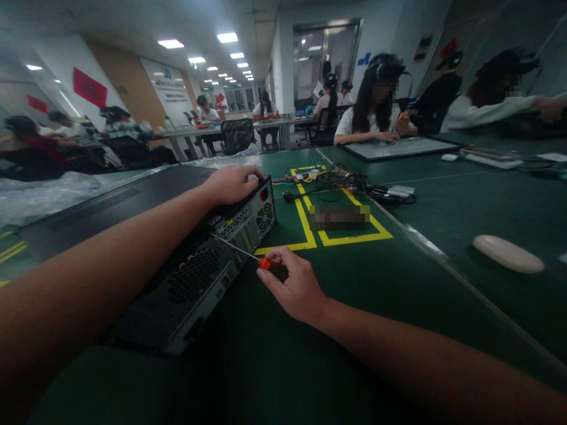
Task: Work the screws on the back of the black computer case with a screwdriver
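Observation:
A black desktop computer case lies on its side on the green table, its grey rear panel turned toward me and to the right. My left hand rests on top of the case at the rear corner, its fingers curled over the edge and holding it. In my right hand is a screwdriver with an orange and black handle, gripped between thumb and fingers. Its thin metal shaft reaches up and left to the rear panel, near the expansion slots. The exact spot where the tip meets the panel is hard to make out.
Tangled black cables with coloured wires lie behind the case. Yellow tape marks the table around a blurred-out item. A pale oval object lies at right. Clear plastic wrap is at left. Co-workers sit beyond.

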Demonstrator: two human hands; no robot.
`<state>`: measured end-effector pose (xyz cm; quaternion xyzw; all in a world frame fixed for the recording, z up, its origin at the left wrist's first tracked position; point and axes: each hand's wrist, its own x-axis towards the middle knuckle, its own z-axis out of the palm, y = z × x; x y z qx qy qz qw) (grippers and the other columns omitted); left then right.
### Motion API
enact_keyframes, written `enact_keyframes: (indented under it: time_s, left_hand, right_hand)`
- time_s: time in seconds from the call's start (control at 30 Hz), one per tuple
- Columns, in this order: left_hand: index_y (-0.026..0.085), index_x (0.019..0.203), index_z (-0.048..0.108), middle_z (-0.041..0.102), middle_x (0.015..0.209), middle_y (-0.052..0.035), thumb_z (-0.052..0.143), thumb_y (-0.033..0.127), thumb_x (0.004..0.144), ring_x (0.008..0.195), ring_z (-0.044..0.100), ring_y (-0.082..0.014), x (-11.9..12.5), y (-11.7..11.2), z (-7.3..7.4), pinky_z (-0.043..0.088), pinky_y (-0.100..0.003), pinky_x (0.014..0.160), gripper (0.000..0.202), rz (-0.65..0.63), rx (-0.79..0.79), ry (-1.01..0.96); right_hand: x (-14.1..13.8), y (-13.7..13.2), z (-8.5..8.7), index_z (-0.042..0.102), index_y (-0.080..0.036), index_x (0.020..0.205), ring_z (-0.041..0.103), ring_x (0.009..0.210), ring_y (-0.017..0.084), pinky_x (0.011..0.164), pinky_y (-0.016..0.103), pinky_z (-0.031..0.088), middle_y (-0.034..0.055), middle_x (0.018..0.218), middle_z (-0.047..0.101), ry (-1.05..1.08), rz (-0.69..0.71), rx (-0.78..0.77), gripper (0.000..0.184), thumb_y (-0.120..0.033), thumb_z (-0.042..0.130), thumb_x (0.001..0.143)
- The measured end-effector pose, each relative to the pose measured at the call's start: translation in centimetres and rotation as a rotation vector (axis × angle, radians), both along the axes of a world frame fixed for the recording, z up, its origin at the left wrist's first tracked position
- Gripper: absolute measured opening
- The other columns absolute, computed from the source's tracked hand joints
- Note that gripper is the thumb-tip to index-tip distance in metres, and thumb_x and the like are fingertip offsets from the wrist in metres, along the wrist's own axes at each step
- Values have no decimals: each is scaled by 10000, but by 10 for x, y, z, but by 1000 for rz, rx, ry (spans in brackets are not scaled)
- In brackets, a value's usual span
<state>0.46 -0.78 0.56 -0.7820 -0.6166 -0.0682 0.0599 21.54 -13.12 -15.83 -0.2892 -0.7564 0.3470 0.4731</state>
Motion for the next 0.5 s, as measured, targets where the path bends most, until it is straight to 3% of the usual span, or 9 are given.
enact_keyframes:
  time_s: [0.5]
  left_hand:
    - [232,1537,778,832,1143,-135,453,358,1063,1087,769,-332,0,-1,1,559,-444,994,588,9,6,10]
  right_hand:
    - [1,-1,2,684,-259,1106,752,876,194,840,329,614,38,1041,804,10,-6,-13,104,-330,726,1045]
